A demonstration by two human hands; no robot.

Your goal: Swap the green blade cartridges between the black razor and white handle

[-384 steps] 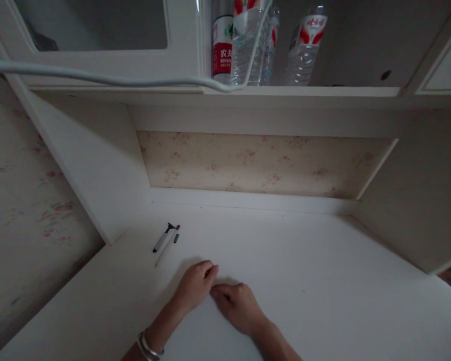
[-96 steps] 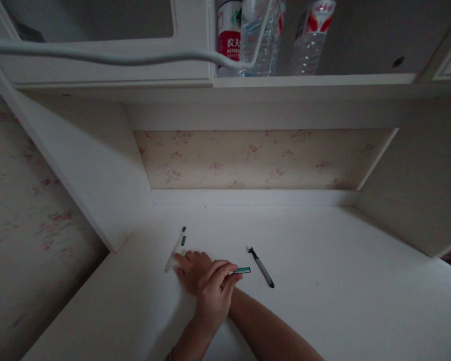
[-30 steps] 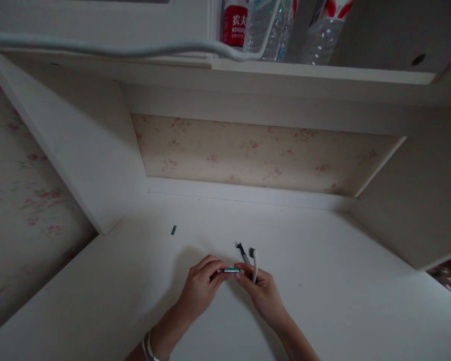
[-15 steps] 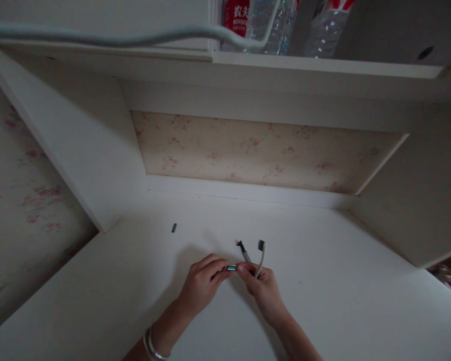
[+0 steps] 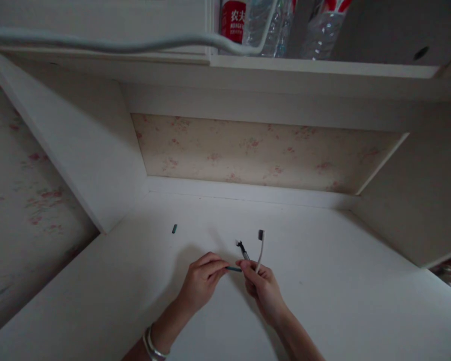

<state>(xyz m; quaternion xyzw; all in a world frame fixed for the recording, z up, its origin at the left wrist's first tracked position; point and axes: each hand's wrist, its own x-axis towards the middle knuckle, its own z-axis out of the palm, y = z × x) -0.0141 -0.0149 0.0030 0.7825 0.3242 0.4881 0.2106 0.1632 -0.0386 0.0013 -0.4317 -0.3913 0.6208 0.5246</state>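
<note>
My left hand (image 5: 202, 278) pinches one end of a short green tube (image 5: 233, 268) over the white desk (image 5: 323, 296). My right hand (image 5: 262, 286) is closed on the other end of that tube and also holds a thin white stick with a dark tip (image 5: 260, 244) that points up and away. A black and grey pen (image 5: 242, 249) lies on the desk just beyond my right fingers. A small green cap (image 5: 174, 229) lies alone further left.
A white side panel (image 5: 93, 165) walls the desk on the left and another stands at the right. A floral back panel (image 5: 263, 153) closes the rear. On the shelf above stand water bottles (image 5: 263, 25) and a white cable (image 5: 97, 45) runs along it.
Over the last second the white stick in my right hand has swung more upright and further away. My hands stay joined on the green tube, of which less shows between my fingers.
</note>
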